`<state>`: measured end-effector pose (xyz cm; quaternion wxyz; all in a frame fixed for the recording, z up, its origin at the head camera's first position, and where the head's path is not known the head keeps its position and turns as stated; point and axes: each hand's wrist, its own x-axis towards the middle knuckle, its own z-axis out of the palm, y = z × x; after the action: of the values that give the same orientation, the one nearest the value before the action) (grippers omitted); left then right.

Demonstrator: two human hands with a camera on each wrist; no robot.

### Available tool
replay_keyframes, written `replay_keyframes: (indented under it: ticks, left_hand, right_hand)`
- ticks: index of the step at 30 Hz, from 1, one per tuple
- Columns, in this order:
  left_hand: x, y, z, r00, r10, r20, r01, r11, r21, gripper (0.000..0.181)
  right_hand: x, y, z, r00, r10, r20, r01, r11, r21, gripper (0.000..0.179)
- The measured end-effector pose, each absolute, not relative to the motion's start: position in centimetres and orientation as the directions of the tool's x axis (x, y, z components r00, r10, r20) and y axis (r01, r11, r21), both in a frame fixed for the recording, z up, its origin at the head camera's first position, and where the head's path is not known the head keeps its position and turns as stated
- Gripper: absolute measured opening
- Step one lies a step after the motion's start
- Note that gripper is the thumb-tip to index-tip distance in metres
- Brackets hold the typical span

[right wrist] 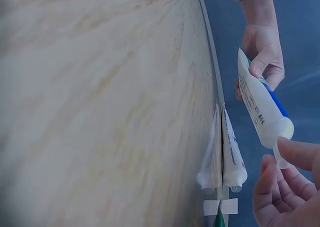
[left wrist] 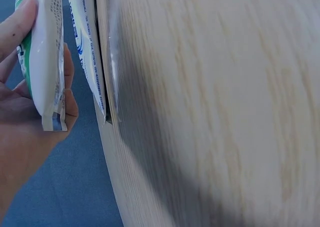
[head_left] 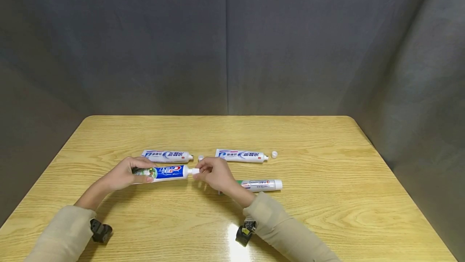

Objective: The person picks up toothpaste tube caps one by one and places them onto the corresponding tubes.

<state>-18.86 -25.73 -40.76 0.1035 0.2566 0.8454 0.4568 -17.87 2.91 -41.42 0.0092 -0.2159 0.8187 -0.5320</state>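
Note:
My left hand [head_left: 125,175] grips the rear part of a blue, white and green toothpaste tube [head_left: 168,172], thumb in front and fingers behind. It lies nearly level above the table, its neck pointing right. With thumb and fingertips, my right hand [head_left: 216,174] pinches the small white cap [head_left: 193,171] at the neck end. The right wrist view shows the thumb against this narrow cap [right wrist: 280,159], with the fingers on its other side. In the left wrist view, the tube's flat crimped end [left wrist: 54,123] sticks out past the palm.
Behind the hands lie two white-and-blue toothpaste tubes, one left [head_left: 168,156] and one right [head_left: 241,156], both uncapped. Loose white caps [head_left: 274,154] lie near their necks. A silver-and-green capped tube [head_left: 261,185] is partly hidden by the right wrist. Grey curtain [head_left: 232,52] backs the wooden table [head_left: 327,213].

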Motion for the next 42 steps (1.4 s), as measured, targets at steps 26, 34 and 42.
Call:
replay_keyframes:
  ticks: [26,34,42]
  left_hand:
    - [-18.51,-25.2,-40.13,-0.844,0.533,0.06,0.363,0.485,0.796,0.036]
    - [-18.48,-25.04,-40.02,-0.855,0.515,0.055,0.358,0.511,0.781,0.036]
    - [-18.64,-24.89,-40.12,-0.855,0.517,0.039,0.349,0.518,0.781,0.037]
  right_hand:
    - [-17.6,2.64,-41.43,-0.889,-0.4,0.222,-0.379,0.373,-0.847,0.012]
    - [-17.67,2.9,-41.46,-0.88,-0.45,0.15,-0.346,0.393,-0.852,0.026]
    - [-17.32,2.77,-41.34,-0.904,-0.426,0.04,-0.231,0.406,-0.884,0.045]
